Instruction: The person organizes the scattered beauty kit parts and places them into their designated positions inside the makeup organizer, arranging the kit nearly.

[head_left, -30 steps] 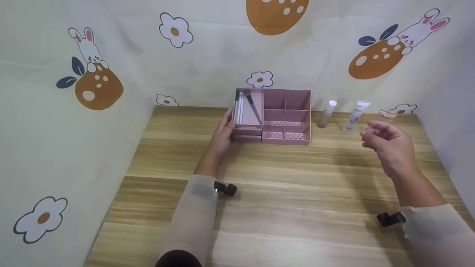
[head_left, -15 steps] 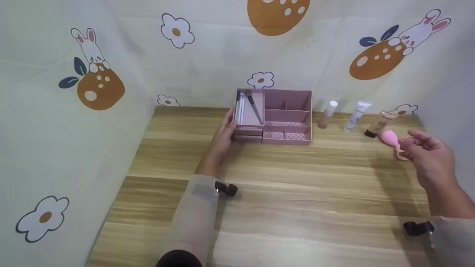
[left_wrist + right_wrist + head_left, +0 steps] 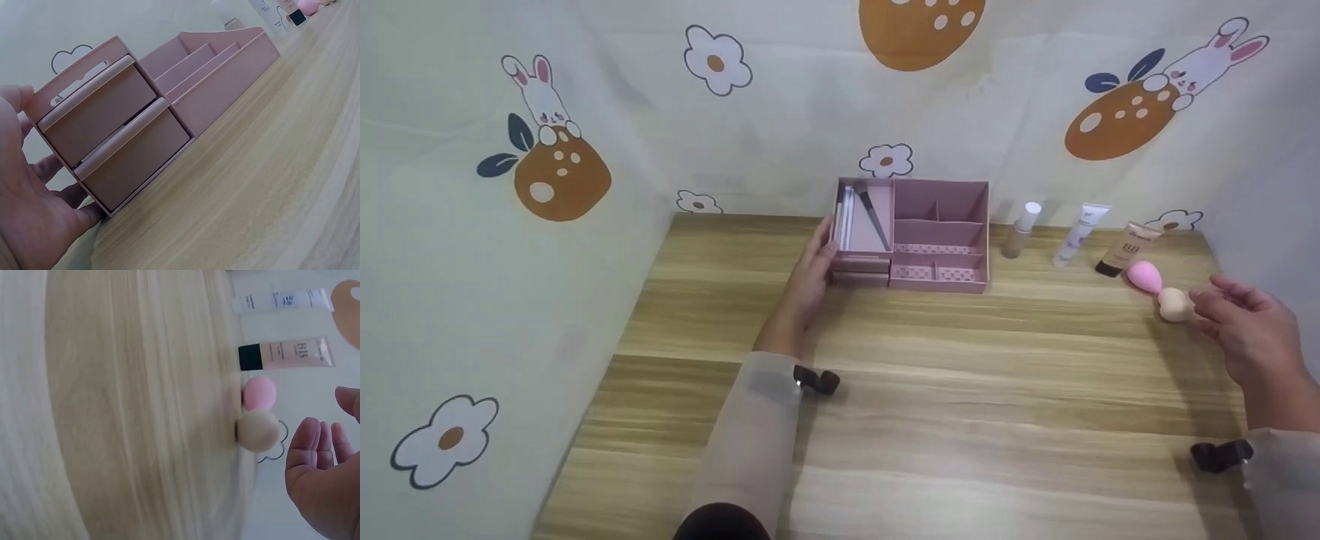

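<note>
My left hand rests against the left side of a pink makeup organizer. In the left wrist view its thumb is at the upper corner and the other fingers lie along the side wall, partly hidden. On the organizer's top tray lie a makeup brush and several slim sticks. At the right, my right hand has loosely bent fingers beside a beige makeup sponge; the right wrist view shows nothing between thumb and fingers. A pink makeup sponge sits next to the beige one.
A white-capped bottle, a white tube and a BB cream tube stand in a row right of the organizer. Patterned cloth walls the wooden table at the back and sides.
My right hand has moved right and towards me, away from the tubes, uncovering the BB cream and both sponges. The beige sponge now shows fully. My left hand stays at the organizer.
</note>
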`<state>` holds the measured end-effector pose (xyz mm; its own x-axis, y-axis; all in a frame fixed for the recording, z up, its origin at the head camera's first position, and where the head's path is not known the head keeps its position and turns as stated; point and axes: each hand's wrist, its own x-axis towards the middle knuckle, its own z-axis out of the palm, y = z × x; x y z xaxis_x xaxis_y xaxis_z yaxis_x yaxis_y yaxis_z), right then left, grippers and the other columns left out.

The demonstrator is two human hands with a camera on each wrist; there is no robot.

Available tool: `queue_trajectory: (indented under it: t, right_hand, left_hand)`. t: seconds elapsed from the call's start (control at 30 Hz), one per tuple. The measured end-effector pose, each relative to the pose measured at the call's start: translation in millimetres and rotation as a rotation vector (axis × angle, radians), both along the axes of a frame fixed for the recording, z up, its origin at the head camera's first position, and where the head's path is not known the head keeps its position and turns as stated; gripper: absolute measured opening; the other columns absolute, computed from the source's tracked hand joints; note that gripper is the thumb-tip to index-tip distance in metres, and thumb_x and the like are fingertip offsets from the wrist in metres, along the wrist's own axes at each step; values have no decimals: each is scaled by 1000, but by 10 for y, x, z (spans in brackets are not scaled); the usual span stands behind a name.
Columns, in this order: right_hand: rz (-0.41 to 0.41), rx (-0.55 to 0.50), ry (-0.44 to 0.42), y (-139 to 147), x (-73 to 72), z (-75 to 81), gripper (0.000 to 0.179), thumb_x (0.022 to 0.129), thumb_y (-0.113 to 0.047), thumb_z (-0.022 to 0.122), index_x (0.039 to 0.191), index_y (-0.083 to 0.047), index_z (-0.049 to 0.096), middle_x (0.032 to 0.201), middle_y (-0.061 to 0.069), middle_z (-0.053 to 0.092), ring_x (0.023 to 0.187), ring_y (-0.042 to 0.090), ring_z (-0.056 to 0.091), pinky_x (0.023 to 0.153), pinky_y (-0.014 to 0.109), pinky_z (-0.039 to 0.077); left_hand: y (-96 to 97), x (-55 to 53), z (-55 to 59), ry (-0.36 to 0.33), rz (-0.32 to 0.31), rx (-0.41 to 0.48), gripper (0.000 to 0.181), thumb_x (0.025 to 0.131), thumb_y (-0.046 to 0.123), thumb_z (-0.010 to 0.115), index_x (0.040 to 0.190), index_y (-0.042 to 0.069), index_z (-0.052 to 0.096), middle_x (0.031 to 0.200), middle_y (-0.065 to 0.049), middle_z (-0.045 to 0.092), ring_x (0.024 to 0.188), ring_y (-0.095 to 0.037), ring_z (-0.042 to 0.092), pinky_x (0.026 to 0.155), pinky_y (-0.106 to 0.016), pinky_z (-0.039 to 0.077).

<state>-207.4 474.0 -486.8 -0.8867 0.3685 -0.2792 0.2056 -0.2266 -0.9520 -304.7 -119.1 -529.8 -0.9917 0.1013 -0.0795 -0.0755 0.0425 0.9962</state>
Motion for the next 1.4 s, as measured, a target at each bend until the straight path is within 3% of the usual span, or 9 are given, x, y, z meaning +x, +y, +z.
queue_trajectory:
  t: [0.2, 0.4, 0.53, 0.63, 0.83, 1.07, 1.17, 1.33, 1.4]
  right_hand:
    - [22, 96, -125, 78, -26, -85, 37, 87, -13, 91, 110, -28, 66, 85, -14, 72, 73, 5, 68, 62, 22, 61]
    - [112, 49, -221, 151, -34, -112, 49, 89, -15, 89, 124, -28, 57, 85, -10, 77, 72, 11, 69, 64, 26, 62]
    - [137, 155, -278, 170, -69, -146, 60, 87, -23, 92, 134, -28, 56, 84, -15, 74, 73, 8, 67, 64, 24, 60]
    - [153, 246, -305, 159, -94, -184, 59, 84, -30, 94, 131, -29, 58, 82, -19, 71, 72, 6, 67, 64, 24, 59]
    - [152, 291, -321, 117, -128, -235, 42, 83, -30, 95, 110, -30, 63, 78, -16, 68, 70, 5, 63, 60, 24, 56]
    - [155, 454, -391, 96, -130, -226, 36, 89, -43, 88, 111, -33, 61, 78, -24, 65, 75, 1, 63, 66, 23, 58]
    - [130, 387, -350, 88, -103, -216, 33, 90, -38, 88, 110, -30, 63, 78, -22, 69, 75, 1, 67, 67, 21, 61]
    - [80, 107, -190, 34, -22, -138, 25, 88, -17, 90, 102, -23, 70, 83, -13, 74, 78, 7, 75, 72, 23, 65]
    - [84, 50, -149, 9, 3, -99, 22, 88, -14, 89, 98, -23, 72, 86, -12, 73, 79, 8, 77, 74, 23, 66]
  left_hand:
    - [2, 1, 2, 5, -5, 18, 55, 110, 56, 45, 163, 56, 31, 181, 9, 17, 169, -25, 17, 136, -51, 23]
    - [2, -7, 4, 3, -17, 16, 52, 111, 55, 44, 162, 57, 32, 181, 10, 18, 169, -24, 15, 136, -53, 22]
    - [-6, -12, 4, 5, -19, 21, 55, 112, 53, 43, 165, 52, 30, 181, 11, 17, 170, -24, 14, 137, -54, 21]
    - [-8, -16, 2, 9, -19, 33, 55, 112, 52, 43, 166, 50, 30, 182, 11, 16, 170, -24, 13, 137, -53, 20]
    - [4, -16, 5, 9, -11, 35, 47, 112, 53, 44, 157, 64, 34, 181, 12, 16, 169, -22, 14, 137, -50, 21]
    - [8, -11, 15, -6, 1, 12, 48, 111, 55, 44, 157, 63, 35, 181, 12, 17, 169, -21, 15, 137, -50, 21]
    - [6, -14, 12, -9, 2, 14, 45, 111, 55, 44, 153, 67, 36, 181, 13, 17, 169, -21, 15, 137, -50, 21]
    - [-1, -19, -7, 0, -7, 20, 49, 112, 53, 44, 159, 61, 33, 181, 10, 17, 169, -23, 15, 137, -52, 21]
    - [-4, -25, -10, 5, -13, 27, 50, 112, 53, 44, 161, 59, 33, 181, 10, 18, 169, -23, 14, 137, -53, 20]
